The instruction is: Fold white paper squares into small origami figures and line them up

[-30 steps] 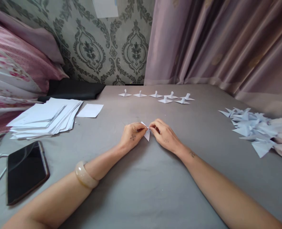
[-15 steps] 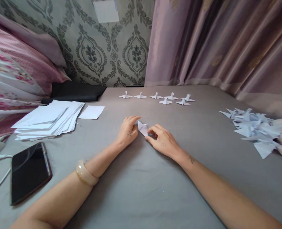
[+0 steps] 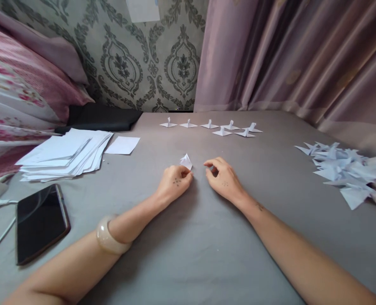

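Observation:
A small folded white paper piece (image 3: 185, 161), pointed at the top, is pinched at its lower edge by my left hand (image 3: 174, 180). The tips of those fingers partly hide the paper's bottom. My right hand (image 3: 223, 177) hovers just to the right, apart from the paper, its fingers curved with a gap between thumb and forefinger and nothing in them. Beyond both hands, several folded paper birds (image 3: 210, 124) stand in two short rows on the grey cloth (image 3: 188, 254).
At left lies a stack of white paper sheets (image 3: 63, 154), with one single sheet (image 3: 123, 145) beside it. Nearer me rests a phone (image 3: 41, 224) next to a white cable (image 3: 0, 237). A heap of folded papers (image 3: 343, 167) lies at right. A black folded item (image 3: 101, 117) sits at the back left.
My right hand has let go of the folded paper and moved right. My left hand has shifted from the paper's left side to pinch its lower edge; the paper has turned.

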Demonstrator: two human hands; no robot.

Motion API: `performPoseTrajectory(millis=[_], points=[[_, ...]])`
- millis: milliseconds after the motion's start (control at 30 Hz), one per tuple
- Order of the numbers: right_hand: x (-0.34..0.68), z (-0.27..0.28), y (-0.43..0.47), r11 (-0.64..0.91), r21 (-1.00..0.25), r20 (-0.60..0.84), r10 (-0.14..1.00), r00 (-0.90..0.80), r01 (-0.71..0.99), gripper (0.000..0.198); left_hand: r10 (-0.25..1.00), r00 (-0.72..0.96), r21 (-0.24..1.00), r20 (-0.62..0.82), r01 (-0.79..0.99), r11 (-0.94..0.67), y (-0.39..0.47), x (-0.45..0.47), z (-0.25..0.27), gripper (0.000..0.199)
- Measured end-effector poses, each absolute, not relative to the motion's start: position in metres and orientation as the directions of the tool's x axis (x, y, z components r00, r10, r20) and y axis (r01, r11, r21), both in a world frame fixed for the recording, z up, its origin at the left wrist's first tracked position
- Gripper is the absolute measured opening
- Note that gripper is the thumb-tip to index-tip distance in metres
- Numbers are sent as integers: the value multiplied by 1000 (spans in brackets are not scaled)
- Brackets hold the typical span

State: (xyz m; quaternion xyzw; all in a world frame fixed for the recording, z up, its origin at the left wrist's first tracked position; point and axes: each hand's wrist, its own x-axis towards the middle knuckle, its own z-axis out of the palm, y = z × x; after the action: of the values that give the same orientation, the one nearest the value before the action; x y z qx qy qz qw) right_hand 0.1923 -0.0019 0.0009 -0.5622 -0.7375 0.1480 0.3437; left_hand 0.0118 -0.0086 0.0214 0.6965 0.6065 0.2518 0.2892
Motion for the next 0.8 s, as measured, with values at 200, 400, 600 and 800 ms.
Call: performPoseTrajectory(millis=[200, 400, 600, 800], points=[[176, 0, 10, 359, -645, 283, 932, -225, 674, 23, 988, -89, 698, 126, 716, -25, 4, 3, 23, 14], [172, 0, 14, 300, -676, 245, 953, -179, 673, 25, 964, 156, 763, 214, 590, -264, 34, -9, 3, 35], [175, 1, 7, 251, -750, 245, 965, -96, 612, 21, 959, 257, 801, 119, 546, -245, 39, -6, -3, 21], [186, 4, -9, 182, -810, 185, 981, -52, 557, 19, 918, 348, 695, 189, 614, -376, 11, 10, 9, 13]])
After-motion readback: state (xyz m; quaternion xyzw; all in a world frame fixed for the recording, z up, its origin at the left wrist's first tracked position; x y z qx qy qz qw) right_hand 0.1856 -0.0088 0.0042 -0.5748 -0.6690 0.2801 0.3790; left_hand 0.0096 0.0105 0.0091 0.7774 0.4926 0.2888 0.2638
